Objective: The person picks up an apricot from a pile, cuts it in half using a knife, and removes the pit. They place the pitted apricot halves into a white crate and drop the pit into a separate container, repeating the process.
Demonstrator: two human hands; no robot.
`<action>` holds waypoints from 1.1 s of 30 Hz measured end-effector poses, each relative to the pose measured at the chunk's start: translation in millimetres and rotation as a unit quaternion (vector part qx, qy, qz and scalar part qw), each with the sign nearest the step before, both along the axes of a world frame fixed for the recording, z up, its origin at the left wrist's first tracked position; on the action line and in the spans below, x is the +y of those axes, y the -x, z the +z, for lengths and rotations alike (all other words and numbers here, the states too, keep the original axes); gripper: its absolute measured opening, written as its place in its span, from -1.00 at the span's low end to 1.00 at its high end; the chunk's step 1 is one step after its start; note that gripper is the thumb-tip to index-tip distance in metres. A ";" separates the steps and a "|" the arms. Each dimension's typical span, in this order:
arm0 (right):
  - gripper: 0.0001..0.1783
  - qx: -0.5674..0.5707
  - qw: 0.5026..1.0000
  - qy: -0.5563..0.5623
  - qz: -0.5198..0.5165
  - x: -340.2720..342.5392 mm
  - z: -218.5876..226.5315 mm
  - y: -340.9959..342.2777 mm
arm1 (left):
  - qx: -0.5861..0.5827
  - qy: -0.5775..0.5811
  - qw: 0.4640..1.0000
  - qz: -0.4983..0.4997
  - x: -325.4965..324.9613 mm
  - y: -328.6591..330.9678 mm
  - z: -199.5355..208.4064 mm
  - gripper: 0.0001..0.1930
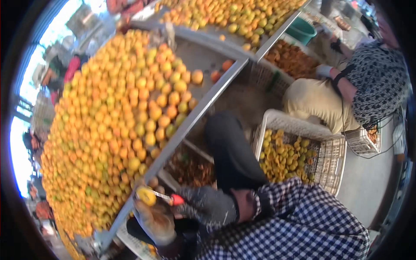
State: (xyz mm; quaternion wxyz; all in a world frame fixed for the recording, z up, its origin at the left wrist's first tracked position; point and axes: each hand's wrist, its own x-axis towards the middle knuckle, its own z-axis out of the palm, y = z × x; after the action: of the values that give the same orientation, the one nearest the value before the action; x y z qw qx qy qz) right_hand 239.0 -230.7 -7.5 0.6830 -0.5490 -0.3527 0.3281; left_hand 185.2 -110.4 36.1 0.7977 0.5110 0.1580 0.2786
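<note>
Low in the head view, my left hand (pixel 157 223), in a pale, stained glove, is closed round a yellow fruit (pixel 146 196). My right hand (pixel 207 206), in a dark grey glove, grips the red handle of a small knife (pixel 177 199). Its thin, pale blade reaches left to the fruit and appears to touch it. Both hands are beside the metal rim of a table, close to a large heap of round yellow-orange fruit (pixel 112 117). Motion blur hides the finer detail of the fingers.
A metal table edge (pixel 203 102) runs diagonally past my knee. Brown scraps (pixel 190 167) lie in a bin below it. To my right, a white crate (pixel 331 162) holds yellow-green fruit pieces. A co-worker (pixel 377 82) sits beyond, near more scraps and a green tub (pixel 301 30).
</note>
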 end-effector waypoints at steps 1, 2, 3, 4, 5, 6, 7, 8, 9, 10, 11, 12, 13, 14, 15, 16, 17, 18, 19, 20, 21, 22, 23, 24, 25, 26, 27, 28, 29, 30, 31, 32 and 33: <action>-0.61 0.105 0.994 0.016 0.001 4.9 -3.2 -9.4 | 0.012 -0.017 1.000 0.011 1.8 0.6 0.4 -0.50; -0.61 0.034 0.999 -0.022 0.017 7.5 10.6 -13.6 | 0.031 -0.027 0.995 0.093 9.3 9.2 -9.0 -0.49; -0.60 -0.040 0.998 -0.051 0.019 7.7 19.3 -16.5 | 0.000 -0.057 0.998 0.011 17.1 18.3 -12.0 -0.53; -0.61 -0.120 0.989 -0.088 -0.016 10.8 5.9 -9.2 | 0.110 -0.247 0.960 0.077 33.5 36.1 -38.9 -0.46; -0.62 -0.196 0.972 -0.122 -0.039 18.1 -5.4 -4.3 | 0.125 -0.335 0.931 0.069 37.6 37.5 -33.7 -0.50; -0.62 -0.207 0.970 -0.113 -0.067 14.3 7.7 -9.1 | 0.109 -0.335 0.935 0.043 33.1 32.5 -19.9 -0.50; -0.68 -0.124 0.985 -0.118 -0.019 7.9 28.6 -10.8 | 0.116 -0.342 0.930 0.061 25.6 31.3 -6.8 -0.57; -0.73 -0.041 0.991 -0.125 0.030 -1.0 41.4 -11.5 | 0.122 -0.349 0.926 0.081 18.7 27.3 -0.1 -0.64; -0.73 -0.046 0.991 -0.126 0.005 -10.6 38.7 -11.4 | 0.138 -0.482 0.850 0.159 48.0 37.7 -38.0 -0.71; -0.73 -0.062 0.990 -0.124 -0.018 -17.2 34.5 -9.6 | 0.130 -0.485 0.852 0.148 39.1 32.4 -30.1 -0.71; -0.73 -0.079 0.988 -0.126 -0.040 -13.7 28.3 -12.6 | 0.111 -0.349 0.923 0.122 20.0 22.9 -13.8 -0.69; -0.72 -0.095 0.986 -0.126 -0.059 -44.1 33.8 -25.4 | 0.095 -0.202 0.970 0.092 2.8 18.5 2.8 -0.66; -0.72 -0.111 0.982 -0.128 -0.081 -47.4 25.5 -17.1 | 0.079 -0.054 0.994 0.057 -7.9 13.5 12.5 -0.62; -0.72 -0.125 0.978 -0.131 -0.100 -44.6 17.7 -10.9 | 0.077 -0.061 0.994 0.048 -6.3 14.1 12.2 -0.62; -0.72 -0.138 0.974 -0.134 -0.118 -41.3 10.7 -6.8 | 0.060 0.008 0.998 0.000 2.2 20.6 7.5 -0.61; -0.71 -0.151 0.970 -0.138 -0.131 -35.9 5.6 -6.0 | 0.044 0.076 0.995 -0.044 14.6 30.2 1.3 -0.59; -0.71 -0.163 0.966 -0.142 -0.141 -37.5 2.7 -7.4 | 0.029 0.144 0.986 -0.085 25.3 38.0 -3.2 -0.57; -0.71 -0.176 0.962 -0.145 -0.152 -35.9 0.0 -5.2 | 0.027 0.138 0.986 -0.086 32.4 38.3 -11.7 -0.57; -0.70 -0.187 0.958 -0.146 -0.162 -35.1 -1.1 -4.0 | 0.044 -0.161 0.986 0.019 39.6 37.4 -24.9 -0.54; -0.70 -0.196 0.954 -0.151 -0.169 -36.9 -1.4 -6.1 | 0.057 -0.447 0.884 0.126 41.2 36.9 -26.1 -0.50; -0.70 -0.205 0.951 -0.155 -0.172 -38.4 -1.8 -9.7 | 0.060 -0.452 0.880 0.134 43.4 42.5 -23.3 -0.50; -0.69 -0.218 0.948 -0.162 -0.165 -33.9 -2.1 -16.6 | 0.059 -0.474 0.872 0.109 34.6 41.4 -14.0 -0.55; -0.69 -0.230 0.946 -0.170 -0.154 -31.2 -9.9 -9.1 | 0.062 -0.494 0.863 0.087 25.0 40.0 -5.0 -0.61; -0.68 -0.241 0.943 -0.178 -0.141 2.6 -12.0 -13.6 | 0.067 -0.513 0.853 0.066 12.3 32.1 4.1 -0.66; -0.68 -0.248 0.943 -0.190 -0.116 3.7 -18.7 -7.3 | 0.081 -0.530 0.842 0.056 3.7 32.6 12.5 -0.72; -0.68 -0.252 0.942 -0.202 -0.087 22.7 -24.7 3.4 | 0.102 -0.529 0.838 0.093 0.2 25.5 15.7 -0.72; -0.70 -0.234 0.955 -0.149 -0.105 15.1 -11.5 8.2 | 0.075 -0.382 0.919 0.068 -3.2 20.5 19.1 -0.68; -0.72 -0.217 0.965 -0.095 -0.115 0.4 4.6 3.4 | 0.034 -0.225 0.972 0.055 -5.0 18.6 22.1 -0.63; -0.73 -0.083 0.989 -0.094 -0.083 -0.8 -0.2 4.4 | -0.019 -0.062 0.997 0.034 -9.4 10.8 21.4 -0.59; -0.74 0.057 0.994 -0.081 -0.040 -0.9 -3.7 12.8 | -0.083 0.097 0.991 0.028 -13.5 12.9 23.7 -0.55; -0.74 -0.032 0.998 -0.051 -0.025 -11.9 16.8 9.2 | -0.073 0.120 0.990 -0.011 -10.8 26.5 22.5 -0.57; -0.75 -0.143 0.989 -0.039 -0.025 -13.6 38.3 -9.2 | -0.082 0.134 0.985 -0.069 -0.2 26.0 22.7 -0.59; -0.75 -0.150 0.987 -0.055 0.003 -9.6 34.6 -14.1 | -0.074 0.111 0.991 -0.031 4.2 27.3 14.9 -0.59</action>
State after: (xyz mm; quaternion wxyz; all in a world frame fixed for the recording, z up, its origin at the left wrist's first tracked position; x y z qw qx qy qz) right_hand 253.1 -240.3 27.1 0.6504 -0.5526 -0.4706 0.2240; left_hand 157.9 -106.2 51.0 0.8674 0.4014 0.1123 0.2717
